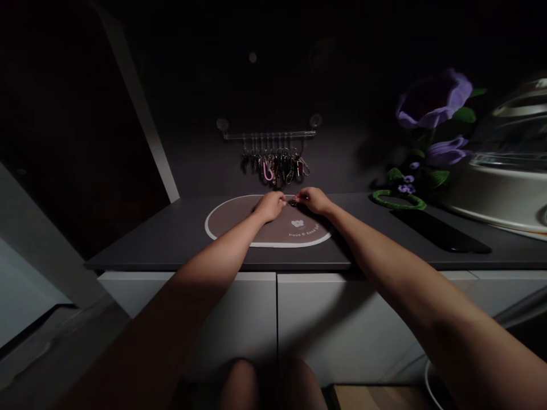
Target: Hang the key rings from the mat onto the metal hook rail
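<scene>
Meeting near the far rim of an oval brown mat with a white border (pixel 256 230), the two bare hands work close together at the centre of the frame. The right hand (pixel 315 199) has its fingers drawn nearly together, apparently pinching a small dark metallic piece (pixel 293 202), which sits at its fingertips, between the hands. The left hand (pixel 270 205) is curled inward with thumb and fingers close; whether they grip anything, I cannot tell. Fingertip holds probably suit so small a piece, and working low over the mat likely gives it a backing if it slips. Just above, the clear rail (pixel 269 135) with its hanging keys and keyrings (pixel 280 165) limits upward movement, and the dark wall limits reaching farther. Toward the lower centre, the mat's near rim and the grey counter's front edge (pixel 307 266) leave room to draw back; rightward, the green ring (pixel 397 200) and flat black slab (pixel 440 230) bound the sweep.
</scene>
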{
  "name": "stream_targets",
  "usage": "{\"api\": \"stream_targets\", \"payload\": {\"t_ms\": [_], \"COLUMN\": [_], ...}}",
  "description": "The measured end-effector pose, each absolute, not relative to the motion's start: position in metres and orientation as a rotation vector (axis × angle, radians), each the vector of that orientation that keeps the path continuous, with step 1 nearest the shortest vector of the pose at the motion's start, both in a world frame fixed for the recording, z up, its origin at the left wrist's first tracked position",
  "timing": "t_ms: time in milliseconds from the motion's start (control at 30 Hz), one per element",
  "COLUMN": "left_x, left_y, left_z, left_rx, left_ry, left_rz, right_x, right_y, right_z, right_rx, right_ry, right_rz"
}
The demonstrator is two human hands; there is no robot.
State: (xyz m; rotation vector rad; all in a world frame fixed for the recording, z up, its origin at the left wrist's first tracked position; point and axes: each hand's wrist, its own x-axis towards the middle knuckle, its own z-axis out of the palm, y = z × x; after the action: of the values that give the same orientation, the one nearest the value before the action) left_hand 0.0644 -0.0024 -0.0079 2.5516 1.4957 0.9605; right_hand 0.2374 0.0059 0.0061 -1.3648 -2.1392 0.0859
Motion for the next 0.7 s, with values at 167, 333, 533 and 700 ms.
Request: {"api": "stream_targets", "payload": {"t_ms": [167, 333, 533, 700], "left_x": [0.064, 0.064, 0.063, 0.064], "left_y": [-0.006, -0.01, -0.01, -0.007], "left_z": [-0.002, 0.004, 0.008, 0.008], "left_rx": [2.567, 2.555, 2.512, 2.369], "left_ry": [1.475, 1.433, 1.331, 1.198], "left_rz": [1.062, 1.17, 1.346, 1.534], "right_x": [0.228, 0.223, 0.221, 0.219], "right_y": [-0.002, -0.009, -0.007, -0.01], "right_z": [0.012, 0.015, 0.015, 0.018], "right_rx": [-1.296, -1.19, -0.985, -0.815], "right_ry": [-2.103, -1.998, -1.882, -1.779], "right_rz": [0.102, 0.275, 0.456, 0.615]}}
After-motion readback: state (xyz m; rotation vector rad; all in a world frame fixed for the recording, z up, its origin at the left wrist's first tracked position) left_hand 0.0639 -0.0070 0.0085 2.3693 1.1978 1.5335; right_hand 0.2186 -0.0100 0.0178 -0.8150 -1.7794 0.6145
